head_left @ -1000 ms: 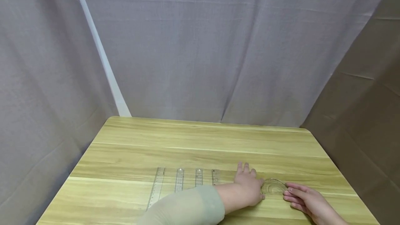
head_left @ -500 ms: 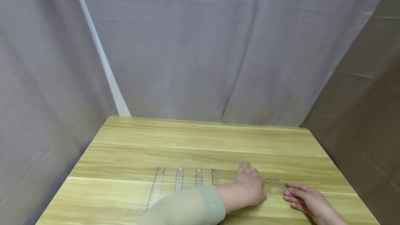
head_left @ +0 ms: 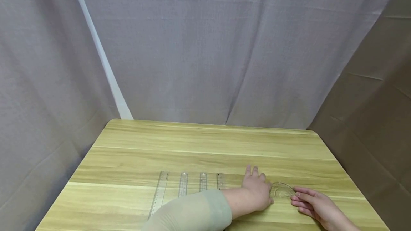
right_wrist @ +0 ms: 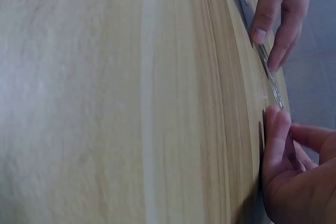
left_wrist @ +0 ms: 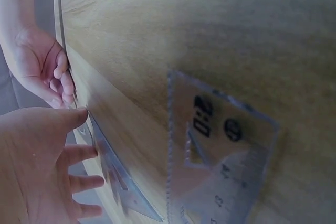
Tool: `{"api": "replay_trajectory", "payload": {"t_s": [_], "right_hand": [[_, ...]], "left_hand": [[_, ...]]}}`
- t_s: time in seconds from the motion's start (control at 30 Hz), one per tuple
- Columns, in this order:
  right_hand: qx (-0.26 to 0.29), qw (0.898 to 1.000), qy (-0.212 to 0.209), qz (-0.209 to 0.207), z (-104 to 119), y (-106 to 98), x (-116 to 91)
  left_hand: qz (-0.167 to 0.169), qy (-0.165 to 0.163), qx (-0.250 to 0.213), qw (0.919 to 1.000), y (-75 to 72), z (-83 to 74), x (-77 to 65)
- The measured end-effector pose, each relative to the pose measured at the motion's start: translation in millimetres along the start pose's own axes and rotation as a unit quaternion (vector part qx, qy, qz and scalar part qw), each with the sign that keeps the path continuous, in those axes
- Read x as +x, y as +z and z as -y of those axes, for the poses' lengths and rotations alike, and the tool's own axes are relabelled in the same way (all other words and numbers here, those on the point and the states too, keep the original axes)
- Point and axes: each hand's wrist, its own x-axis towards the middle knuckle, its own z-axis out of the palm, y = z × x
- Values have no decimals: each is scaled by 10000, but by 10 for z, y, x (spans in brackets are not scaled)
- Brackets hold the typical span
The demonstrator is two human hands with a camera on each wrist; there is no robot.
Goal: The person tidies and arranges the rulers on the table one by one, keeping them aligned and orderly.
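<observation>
A clear protractor (head_left: pixel 281 190) lies at the front right of the wooden table in the head view. My right hand (head_left: pixel 316 205) pinches its right edge between thumb and fingers. On its left side rests my left hand (head_left: pixel 256 192), fingers straight and spread, thumb and index by the rim. Beside the left fingers, the left wrist view shows a clear set square (left_wrist: pixel 123 177). The right wrist view has the left hand (right_wrist: pixel 281 17) above and the right hand (right_wrist: pixel 294 171) below, with the protractor's thin edge (right_wrist: pixel 275 90) between them.
Several clear rulers lie in a row to the left: a wide one (head_left: pixel 158 192), two narrow ones (head_left: pixel 183 184) (head_left: pixel 203 181) and one (head_left: pixel 219 181) partly under the left sleeve (head_left: pixel 192 211). A ruler end marked 20 (left_wrist: pixel 226 124) looms close in the left wrist view. Grey curtains (head_left: pixel 179 60) surround the table.
Both hands stay nearly still at the protractor. The left hand shifted very slightly right at first, and the head view has drifted a little.
</observation>
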Motion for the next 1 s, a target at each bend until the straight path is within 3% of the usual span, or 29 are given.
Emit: {"api": "replay_trajectory", "payload": {"t_s": [0.2, 0.4, 0.57, 0.63, 0.8, 0.87, 1.0], "right_hand": [[-368, 9991, 52, 179, 27, -11, -20], [-1614, 9862, -194, -327, 43, 45, -35], [-2171, 9728, -404, -701, 44, 104, -9], [-2623, 9592, -479, -935, 51, 121, -4], [-4060, 8986, -892, -1403, 71, 135, -14], [-4412, 8792, -1099, -1423, 64, 130, -17], [-4635, 8662, -1166, -1456, 35, 120, -6]], "left_hand": [[-8, 128, 78, 9999, -4, -1, -12], [-52, 169, 183, 9997, 5, 3, -8], [-122, 206, 142, 9996, 19, 9, 6], [-140, 217, 102, 9996, 27, 12, 9], [-146, 243, 31, 9996, 38, 27, 8], [-132, 250, 9, 9996, 36, 37, 0], [-102, 269, -29, 9996, 35, 51, -15]]}}
